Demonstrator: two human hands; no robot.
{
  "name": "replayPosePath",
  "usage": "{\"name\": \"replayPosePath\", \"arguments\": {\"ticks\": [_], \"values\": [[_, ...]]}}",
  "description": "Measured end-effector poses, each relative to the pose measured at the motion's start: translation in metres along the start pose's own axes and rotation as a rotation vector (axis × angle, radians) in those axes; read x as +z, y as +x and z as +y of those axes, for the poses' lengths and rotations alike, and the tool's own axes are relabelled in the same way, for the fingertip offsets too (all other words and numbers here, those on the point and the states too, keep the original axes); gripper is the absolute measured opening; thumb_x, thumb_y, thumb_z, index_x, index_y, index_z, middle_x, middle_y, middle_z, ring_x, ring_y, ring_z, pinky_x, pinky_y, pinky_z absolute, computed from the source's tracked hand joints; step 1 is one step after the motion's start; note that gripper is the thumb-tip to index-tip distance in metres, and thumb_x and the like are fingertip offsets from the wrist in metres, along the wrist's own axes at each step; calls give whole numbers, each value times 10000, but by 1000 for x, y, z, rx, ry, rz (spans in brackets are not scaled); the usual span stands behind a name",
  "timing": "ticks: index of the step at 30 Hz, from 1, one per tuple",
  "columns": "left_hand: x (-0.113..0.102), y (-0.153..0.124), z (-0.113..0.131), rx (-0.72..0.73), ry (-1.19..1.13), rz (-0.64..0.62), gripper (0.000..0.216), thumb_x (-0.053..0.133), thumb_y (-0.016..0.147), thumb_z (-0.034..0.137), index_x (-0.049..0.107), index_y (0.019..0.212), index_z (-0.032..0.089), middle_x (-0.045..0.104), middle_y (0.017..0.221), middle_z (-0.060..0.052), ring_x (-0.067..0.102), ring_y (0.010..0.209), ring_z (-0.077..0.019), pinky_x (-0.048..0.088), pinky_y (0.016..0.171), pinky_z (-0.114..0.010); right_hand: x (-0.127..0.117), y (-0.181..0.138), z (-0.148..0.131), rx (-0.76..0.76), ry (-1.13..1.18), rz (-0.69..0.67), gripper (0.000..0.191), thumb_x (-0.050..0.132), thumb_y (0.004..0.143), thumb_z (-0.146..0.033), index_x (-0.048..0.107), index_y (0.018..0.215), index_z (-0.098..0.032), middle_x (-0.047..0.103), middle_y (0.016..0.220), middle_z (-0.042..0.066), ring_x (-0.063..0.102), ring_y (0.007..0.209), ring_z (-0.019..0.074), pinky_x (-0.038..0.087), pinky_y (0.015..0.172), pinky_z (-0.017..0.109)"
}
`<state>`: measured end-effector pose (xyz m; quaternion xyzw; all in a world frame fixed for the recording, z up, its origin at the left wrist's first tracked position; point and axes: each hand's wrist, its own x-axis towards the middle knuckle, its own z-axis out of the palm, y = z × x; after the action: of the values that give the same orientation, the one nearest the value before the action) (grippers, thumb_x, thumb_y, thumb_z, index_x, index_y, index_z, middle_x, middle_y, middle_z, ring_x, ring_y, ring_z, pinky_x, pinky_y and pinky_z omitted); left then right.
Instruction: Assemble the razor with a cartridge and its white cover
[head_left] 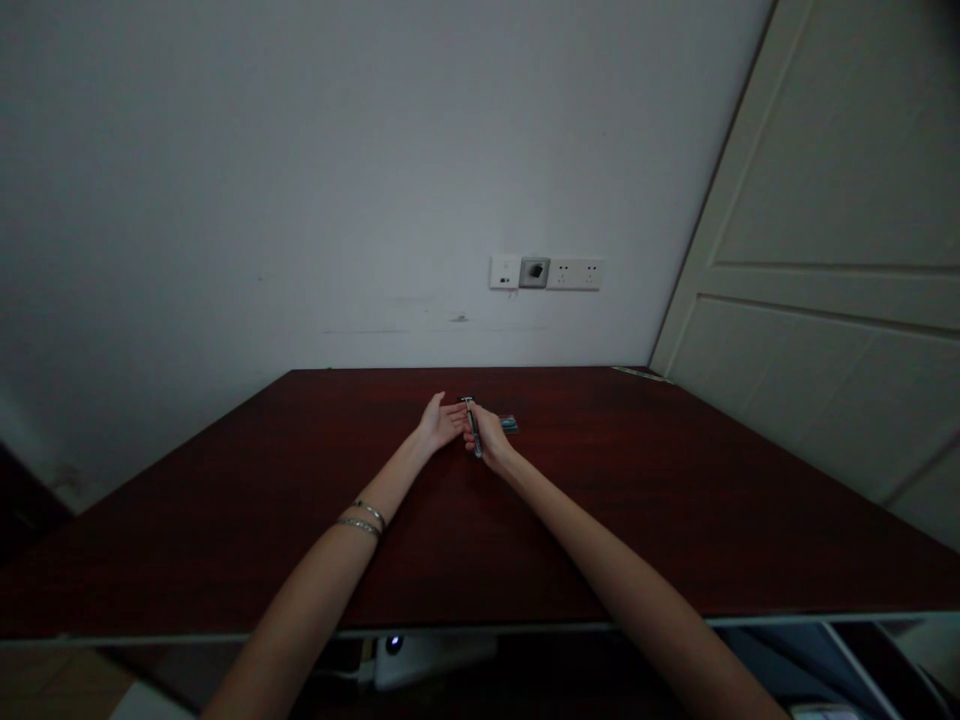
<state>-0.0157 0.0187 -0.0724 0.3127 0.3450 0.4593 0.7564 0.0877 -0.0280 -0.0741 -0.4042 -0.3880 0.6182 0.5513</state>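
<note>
My right hand (491, 438) is closed around the handle of a razor (474, 428), a slim dark and silver shaft with a T-shaped head at its far end. The razor's head points away from me, toward the wall. Just to the left, my left hand (444, 422) is open, palm turned inward and fingers stretched toward the razor; whether the fingertips touch it I cannot tell. Behind my right hand lies a small flat packet or card (509, 424) with teal and dark colouring, partly hidden by the hand.
Both arms reach over a dark red wooden table (675, 500) set against a white wall (300, 200). Sockets (574, 274) sit on the wall above it. A pale panelled door (825, 250) stands at the right. Below the front edge is a white device (435, 660) with a light.
</note>
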Motion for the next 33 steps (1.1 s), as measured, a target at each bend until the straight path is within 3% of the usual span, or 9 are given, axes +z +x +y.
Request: {"name": "replayPosePath", "arguments": {"ticks": [6,11,25,33], "values": [[3,7,-7,-26,9,-64,588,114,880,463,518,991,51,622,908,-200,619,776,-237,495,666,-366,5,-6,3,128,-14,-38,343,341,877,-476,369,677,-199,349,376,-91,283,265,41,214,273,130],[7,4,-6,14,-6,-79,614,85,881,434,507,1063,27,618,1003,-223,624,871,-258,479,756,-393,3,-8,3,173,-30,-48,363,359,866,-499,390,680,-190,381,378,-82,280,261,30,178,274,114],[1,15,-12,17,-117,-113,565,139,891,352,466,1144,-33,609,1021,-250,624,910,-257,474,816,-402,1,-13,5,185,23,-49,368,332,884,-471,356,638,-197,258,343,-114,176,261,25,120,274,116],[7,7,-11,10,-133,-87,485,188,887,270,464,1164,-18,622,1003,-226,636,876,-234,477,823,-387,3,-14,6,177,0,-5,361,350,881,-471,338,639,-203,250,334,-118,178,249,25,122,268,118]]}}
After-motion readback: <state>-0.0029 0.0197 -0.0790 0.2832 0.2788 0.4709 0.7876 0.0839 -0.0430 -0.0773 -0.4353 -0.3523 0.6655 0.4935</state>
